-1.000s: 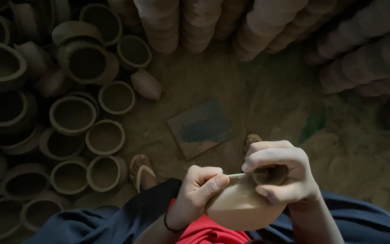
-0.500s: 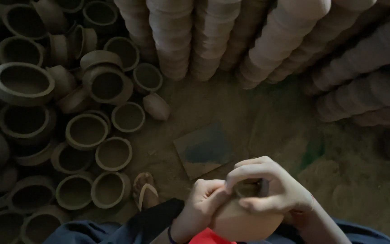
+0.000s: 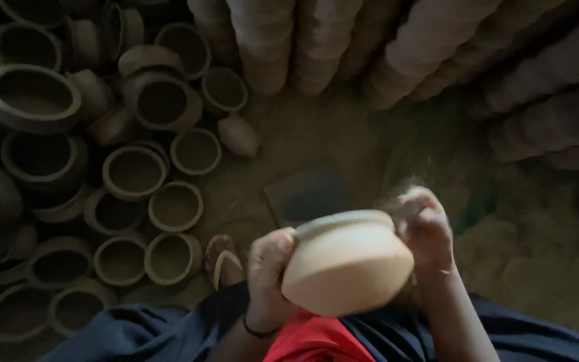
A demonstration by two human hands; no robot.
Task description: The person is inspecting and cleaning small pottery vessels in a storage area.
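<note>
A pale unfired clay pot point(image 3: 346, 261) lies on its side above my lap, its flat base turned toward me. My left hand point(image 3: 271, 263) grips its left side near the rim. At the right end of the rim my right hand point(image 3: 427, 228) is closed on the pot's edge, blurred, with a puff of dust above it. What, if anything, it pinches there is hidden. A dark band circles my left wrist.
Many open clay pots point(image 3: 133, 171) crowd the earthen floor at left. Tall stacks of pots point(image 3: 316, 40) line the back and right. A dark flat slab point(image 3: 306, 196) lies on the floor ahead, and a sandalled foot point(image 3: 223, 260) shows beside my left knee.
The pot has turned so its base faces me and has risen in view. My right hand moved from on top of the pot to its right rim. The view tilted toward the stacks.
</note>
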